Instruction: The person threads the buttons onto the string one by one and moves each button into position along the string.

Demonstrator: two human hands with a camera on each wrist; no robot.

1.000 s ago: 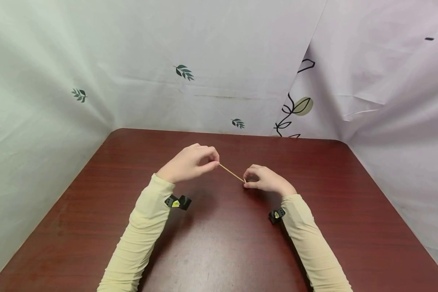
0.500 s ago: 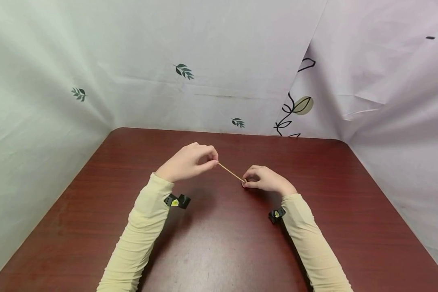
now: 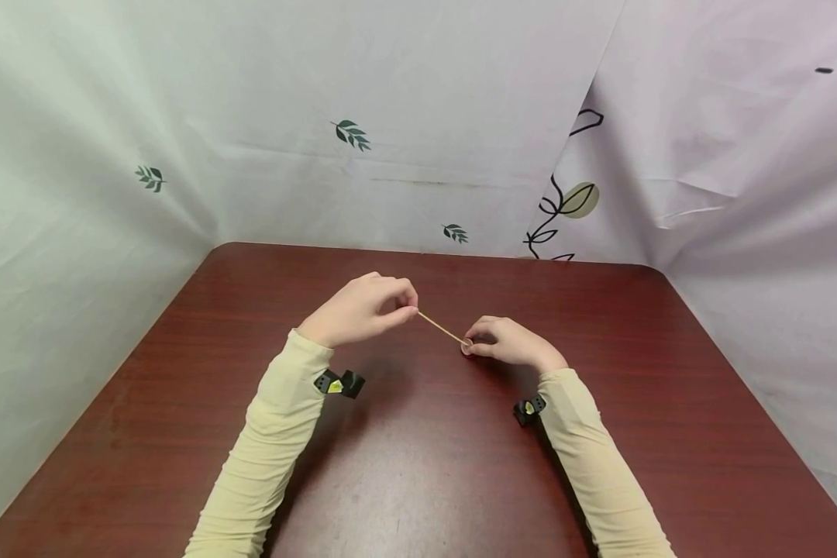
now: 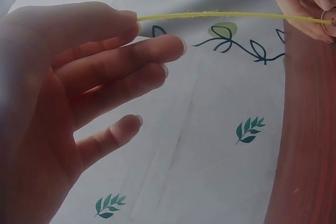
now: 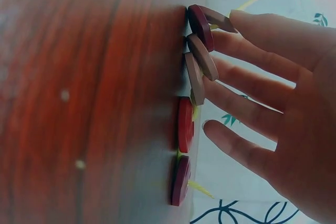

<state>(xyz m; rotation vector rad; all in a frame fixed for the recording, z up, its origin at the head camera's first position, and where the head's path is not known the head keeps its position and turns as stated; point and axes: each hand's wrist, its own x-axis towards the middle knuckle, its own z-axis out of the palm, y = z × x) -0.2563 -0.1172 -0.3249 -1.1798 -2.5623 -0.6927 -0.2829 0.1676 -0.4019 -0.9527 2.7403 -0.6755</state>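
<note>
My left hand (image 3: 366,310) is raised above the table and pinches the end of a thin yellow string (image 3: 441,326) between thumb and forefinger; its other fingers are spread. The string runs taut, slanting down to a round flat wooden bead (image 3: 466,347). My right hand (image 3: 509,342) pinches this bead between thumb and fingers, low over the table. In the right wrist view more disc beads sit by the fingers along the string: a dark red bead (image 5: 202,29), a plain wooden bead (image 5: 203,59), a red bead (image 5: 185,124) and another dark red bead (image 5: 181,182).
A reddish-brown wooden table (image 3: 418,465) lies under both hands. White cloth (image 3: 418,93) printed with leaves hangs behind it and at both sides. Black wrist cameras are strapped to both sleeves.
The bead at my right fingertips has turned, so more of its round face shows in the head view. My left hand shifted very slightly; the string stays stretched.
</note>
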